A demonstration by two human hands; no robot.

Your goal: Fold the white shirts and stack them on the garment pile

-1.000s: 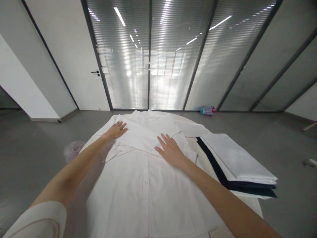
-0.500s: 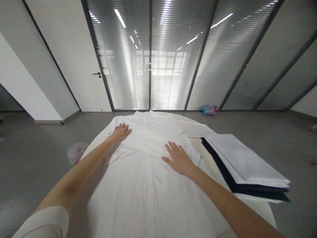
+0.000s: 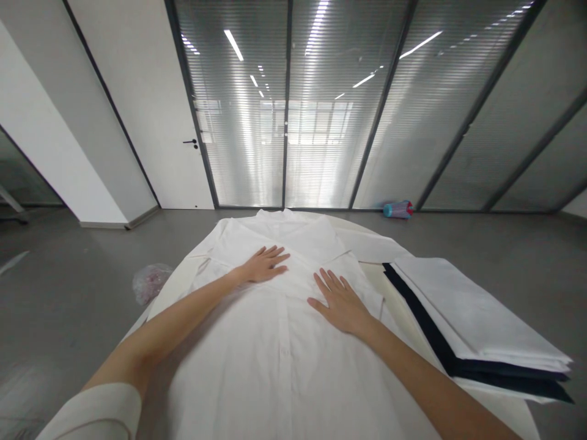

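Broadly, a rounded worktop (image 3: 513, 412) carries a thin white shirt (image 3: 257, 366), collar far, button strip running near, soft wrinkles throughout. At right sits a flat-folded white-and-navy stack (image 3: 463, 305); on the floor at left, a crumpled clear bag (image 3: 149, 282). Left hand (image 3: 263, 266) and right hand (image 3: 342, 305) lie open, palms down, fingers spread on the shirt. Smoothing seems in hand; another pass would call for light, even pressure.
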